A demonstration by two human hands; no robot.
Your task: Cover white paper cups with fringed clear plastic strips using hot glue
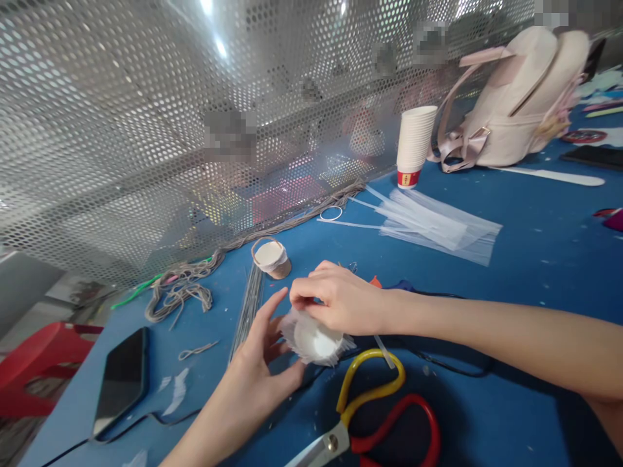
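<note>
From where I stand, the one printed mark I can pick out is the gold emblem on a red band at the foot of the paper cup stack (416, 143), beyond the grip and to its right; it is too small to read. The frilled cup (318, 344) sits between both hands, its round white face turned back toward the person and its translucent fringe flaring around it. It is foreshortened, so its long axis seems to run away from the body, though I can't tell the exact tilt. The left hand (265, 357) cups it from the left, thumb below and fingers curled behind. The right hand (335, 298) bends over the top, fingers pinching the upper fringe, tips partly hidden.

Just nearer than the grip lie yellow-and-red scissors (343, 433), blades aimed left and toward the body. A small pot (272, 256) with a looped handle stands just beyond the left fingertips. Farther off, a perforated metal screen (121, 130) bounds the far side; leftward, the table edge runs past a smartphone (121, 376). Past the right forearm, blue tabletop (545, 272) stretches toward a pale backpack (516, 123)
</note>
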